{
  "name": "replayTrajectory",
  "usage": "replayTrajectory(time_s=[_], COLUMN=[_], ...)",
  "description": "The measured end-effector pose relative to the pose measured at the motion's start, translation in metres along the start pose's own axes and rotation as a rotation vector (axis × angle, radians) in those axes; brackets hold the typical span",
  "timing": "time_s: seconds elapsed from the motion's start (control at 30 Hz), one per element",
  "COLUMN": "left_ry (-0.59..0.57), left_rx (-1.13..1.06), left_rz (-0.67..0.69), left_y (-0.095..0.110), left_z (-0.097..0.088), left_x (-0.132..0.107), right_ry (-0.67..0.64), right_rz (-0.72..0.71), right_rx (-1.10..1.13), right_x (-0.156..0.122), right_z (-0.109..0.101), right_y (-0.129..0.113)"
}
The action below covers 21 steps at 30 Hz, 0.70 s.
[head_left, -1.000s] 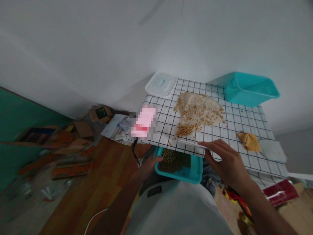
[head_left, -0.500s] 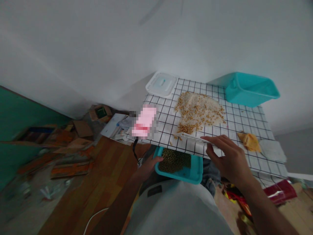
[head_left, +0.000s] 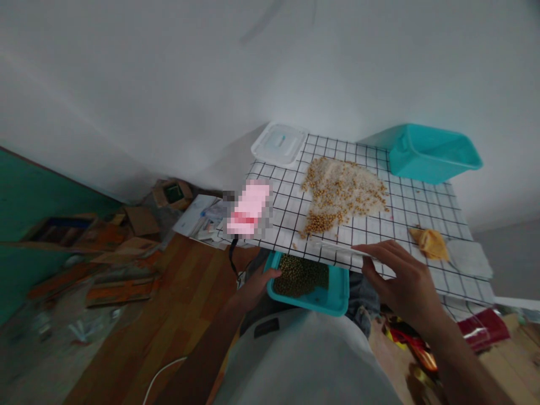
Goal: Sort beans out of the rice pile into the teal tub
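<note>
My left hand [head_left: 255,289] grips the left rim of a turquoise plastic tub [head_left: 337,304], thumb over the edge. The tub sits just below the table's front edge against my body, with many round beans [head_left: 299,275] inside. My right hand [head_left: 403,270] pinches the end of a thin white slotted spatula [head_left: 341,248], tilted nearly edge-on near the table's front edge. Beyond it spreads a pile of yellow soybeans [head_left: 320,221] mixed with small pale grains [head_left: 363,183]. A few loose beans lie between the pile and the edge.
On the gridded tablecloth [head_left: 287,219] stand a second turquoise tub [head_left: 434,160] at the back right and a white lid [head_left: 279,145] at the back left. A yellow cloth [head_left: 432,243] lies right, a blurred pink object [head_left: 250,208] left. Cardboard boxes [head_left: 141,221] clutter the floor.
My right hand has moved slightly toward me and right, drawing the spatula back from the soybeans and turning it more edge-on. My left hand and the tub have hardly moved.
</note>
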<state>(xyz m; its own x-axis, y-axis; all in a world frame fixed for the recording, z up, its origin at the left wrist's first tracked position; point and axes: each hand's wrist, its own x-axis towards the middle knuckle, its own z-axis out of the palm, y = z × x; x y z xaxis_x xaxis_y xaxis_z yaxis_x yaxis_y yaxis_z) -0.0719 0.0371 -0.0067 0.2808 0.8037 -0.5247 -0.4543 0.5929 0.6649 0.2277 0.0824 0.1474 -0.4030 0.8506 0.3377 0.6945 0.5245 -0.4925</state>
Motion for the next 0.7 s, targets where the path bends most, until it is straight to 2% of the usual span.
replayTrajectory(time_s=[0.23,0.7], left_ry=[-0.025,-0.019], left_rx=[0.002,-0.007], left_rz=[0.004,0.003], left_y=[0.004,0.0], left_z=[0.004,0.002], left_x=[-0.004,0.0], right_ry=[0.038,-0.08], right_rz=[0.004,-0.003], right_rx=[-0.025,0.024], right_x=[0.001,-0.017], right_z=[0.004,-0.002], right_y=[0.004,-0.005])
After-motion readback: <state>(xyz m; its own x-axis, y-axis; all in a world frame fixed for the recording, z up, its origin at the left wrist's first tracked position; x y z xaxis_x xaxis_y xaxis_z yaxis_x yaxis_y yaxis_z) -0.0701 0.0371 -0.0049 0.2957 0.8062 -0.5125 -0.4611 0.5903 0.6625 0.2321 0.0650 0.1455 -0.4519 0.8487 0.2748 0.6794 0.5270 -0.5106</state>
